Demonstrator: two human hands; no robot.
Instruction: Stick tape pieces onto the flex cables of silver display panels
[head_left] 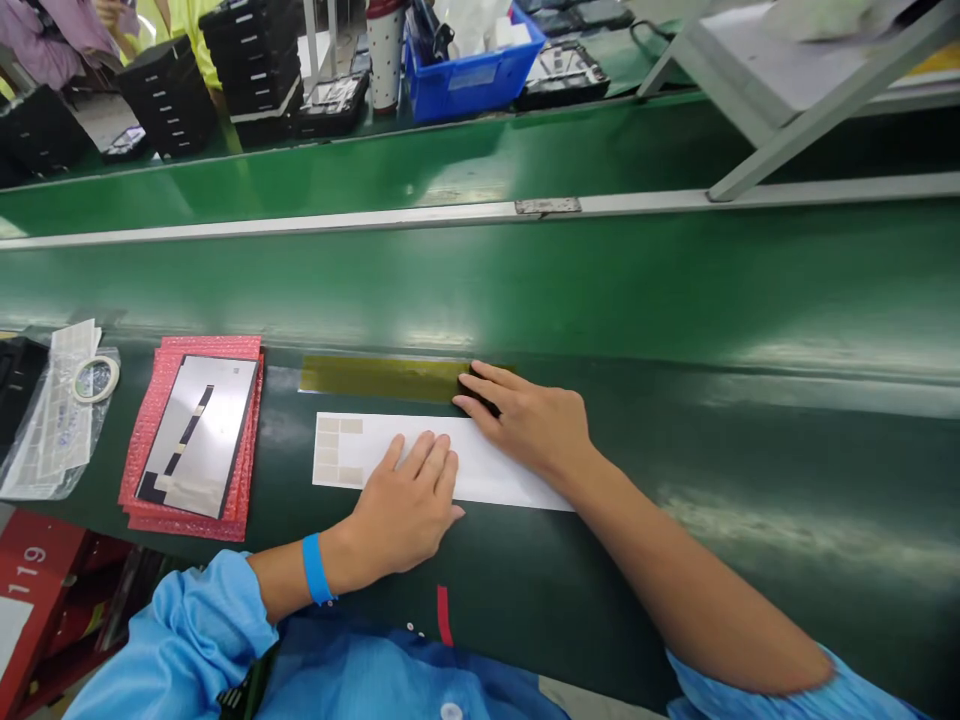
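Observation:
My left hand (405,495) lies flat on a long white backing sheet (367,462), which has several small tan pads (337,450) at its left end. It holds nothing. My right hand (529,425) is just beyond the sheet, with thumb and fingers pinched on the right end of a strip of amber film (379,378) lying on the green belt. The hand hides the end of the strip. A blue wristband (316,568) circles my left wrist.
To the left, a display panel (196,435) lies on red bubble bags (247,450), beside a tape roll (95,380) and a clear bag of white sheets (56,415). A metal rail (547,206) divides the green belts. Black trays, a blue crate (469,70) and a yellow-sleeved co-worker (199,40) are beyond.

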